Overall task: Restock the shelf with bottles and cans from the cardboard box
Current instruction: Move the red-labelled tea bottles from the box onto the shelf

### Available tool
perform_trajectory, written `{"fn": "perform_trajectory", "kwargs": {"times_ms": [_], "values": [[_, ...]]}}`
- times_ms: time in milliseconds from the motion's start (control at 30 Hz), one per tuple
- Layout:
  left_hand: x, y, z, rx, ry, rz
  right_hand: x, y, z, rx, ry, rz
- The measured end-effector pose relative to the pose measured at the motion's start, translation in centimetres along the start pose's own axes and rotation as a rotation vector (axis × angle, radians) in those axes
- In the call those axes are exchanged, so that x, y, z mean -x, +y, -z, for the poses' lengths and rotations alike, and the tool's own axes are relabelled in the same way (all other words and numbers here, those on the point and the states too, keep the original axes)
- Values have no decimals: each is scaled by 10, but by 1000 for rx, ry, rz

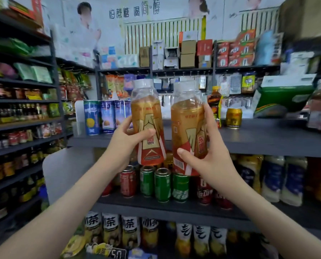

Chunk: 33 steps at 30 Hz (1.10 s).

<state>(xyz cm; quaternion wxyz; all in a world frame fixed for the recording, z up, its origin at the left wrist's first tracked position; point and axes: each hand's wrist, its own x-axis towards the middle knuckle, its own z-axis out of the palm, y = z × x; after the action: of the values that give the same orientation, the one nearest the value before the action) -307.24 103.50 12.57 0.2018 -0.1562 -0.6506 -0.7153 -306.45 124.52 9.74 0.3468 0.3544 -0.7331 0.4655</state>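
Our left hand [127,136] wraps round one gold-labelled bottle [147,116]; our right hand [212,157] wraps round a second bottle [185,128]; both bottles are nearly upright, side by side, before the grey shelf [258,139], above the green cans [162,184].

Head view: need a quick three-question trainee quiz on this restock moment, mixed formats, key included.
1. True or false: the left hand grips the left bottle and the right hand grips the right bottle.
2. Where is the gold can relative to both held bottles? A) left B) right C) one shelf lower
3. Fill in: the cans standing under the bottles are red and ____.
Key: 1 true; 2 B; 3 green.
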Motion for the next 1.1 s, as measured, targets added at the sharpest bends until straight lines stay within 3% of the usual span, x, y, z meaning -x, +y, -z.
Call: {"fn": "perform_trajectory", "kwargs": {"times_ms": [300, 633, 867, 1100], "values": [[-43, -8, -24, -30, 51, -4, -35, 44, 29, -151, 78, -227], [-86, -1, 46, -99, 115, -40, -119, 78, -30, -362, -16, -479], [-121, 4, 121, -103, 133, -75, -202, 110, -120, -187, -127, -533], [-151, -6, 162, -41, 102, -71, -243, 152, -183, -32, -124, -615]]}}
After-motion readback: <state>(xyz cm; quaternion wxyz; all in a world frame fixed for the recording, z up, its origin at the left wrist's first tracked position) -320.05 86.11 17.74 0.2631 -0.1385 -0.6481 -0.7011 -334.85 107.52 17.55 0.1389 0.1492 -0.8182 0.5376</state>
